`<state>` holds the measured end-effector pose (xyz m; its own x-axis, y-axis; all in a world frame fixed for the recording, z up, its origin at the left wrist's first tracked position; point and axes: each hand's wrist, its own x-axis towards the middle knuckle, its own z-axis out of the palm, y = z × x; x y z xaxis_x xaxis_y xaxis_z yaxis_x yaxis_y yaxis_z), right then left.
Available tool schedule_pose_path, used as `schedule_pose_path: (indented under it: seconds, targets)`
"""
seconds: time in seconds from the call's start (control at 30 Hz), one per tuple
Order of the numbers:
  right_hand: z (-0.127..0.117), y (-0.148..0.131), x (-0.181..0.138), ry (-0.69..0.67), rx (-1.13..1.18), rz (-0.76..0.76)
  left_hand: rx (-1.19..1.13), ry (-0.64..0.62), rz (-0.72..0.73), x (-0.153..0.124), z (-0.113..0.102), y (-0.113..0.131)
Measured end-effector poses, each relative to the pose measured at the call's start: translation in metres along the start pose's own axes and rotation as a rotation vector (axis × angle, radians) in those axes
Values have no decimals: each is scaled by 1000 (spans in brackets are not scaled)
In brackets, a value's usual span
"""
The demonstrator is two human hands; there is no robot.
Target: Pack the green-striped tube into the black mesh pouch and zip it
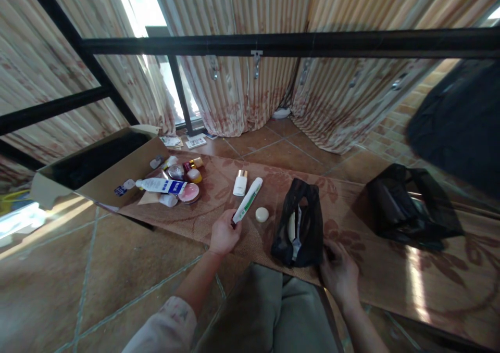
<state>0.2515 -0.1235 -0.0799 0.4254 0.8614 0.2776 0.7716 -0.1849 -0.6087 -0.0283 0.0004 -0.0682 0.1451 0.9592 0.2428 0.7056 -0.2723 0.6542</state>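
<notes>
My left hand [224,234] is closed on the lower end of a white tube with a green stripe [248,199], which lies angled up and to the right over the patterned mat [219,173]. My right hand [339,270] rests at the near right corner of a small black mesh pouch [298,223], fingers curled against its edge. The pouch stands open, with a pale item showing inside. A small white bottle with a gold cap [240,182] and a round white disc [262,214] lie beside the tube.
A heap of toiletries [172,182] lies at the mat's left end beside an open cardboard box [94,171]. A larger black mesh bag [410,207] sits to the right. A black metal rail [273,44] crosses overhead, with curtains behind it. Tiled floor surrounds the mat.
</notes>
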Motion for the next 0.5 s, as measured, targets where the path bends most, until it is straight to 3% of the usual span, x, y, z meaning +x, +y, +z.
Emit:
schedule_pose_path:
  seconds: [0.5]
  targets:
    - [-1,-2,0,-15,-1,7,15,-44,-78,1,-4,4]
